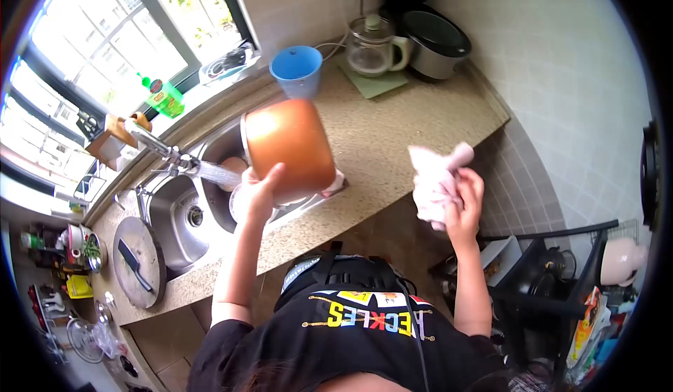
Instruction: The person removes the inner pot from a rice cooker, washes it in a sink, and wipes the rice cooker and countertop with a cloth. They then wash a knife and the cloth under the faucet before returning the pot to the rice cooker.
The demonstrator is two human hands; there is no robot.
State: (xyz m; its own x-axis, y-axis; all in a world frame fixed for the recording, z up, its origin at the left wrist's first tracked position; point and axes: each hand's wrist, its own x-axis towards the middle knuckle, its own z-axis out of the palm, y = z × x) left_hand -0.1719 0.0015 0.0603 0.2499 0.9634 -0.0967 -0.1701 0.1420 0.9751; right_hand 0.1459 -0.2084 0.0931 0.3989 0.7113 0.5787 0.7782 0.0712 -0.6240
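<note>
My left hand grips a copper-coloured cooking pot by its lower side, thumb on the outer wall. The pot is tipped on its side over the right part of the sink, its mouth facing left toward the faucet. Water runs from the faucet just left of the pot. Its inside is hidden from me. Off to the right, my right hand is closed around a crumpled pale pink cloth, held in the air beyond the counter's edge and slightly blurred.
A blue bucket, a glass kettle on a green mat and a rice cooker stand along the back. At left, a knife lies on a round cutting board. A black rack stands at right.
</note>
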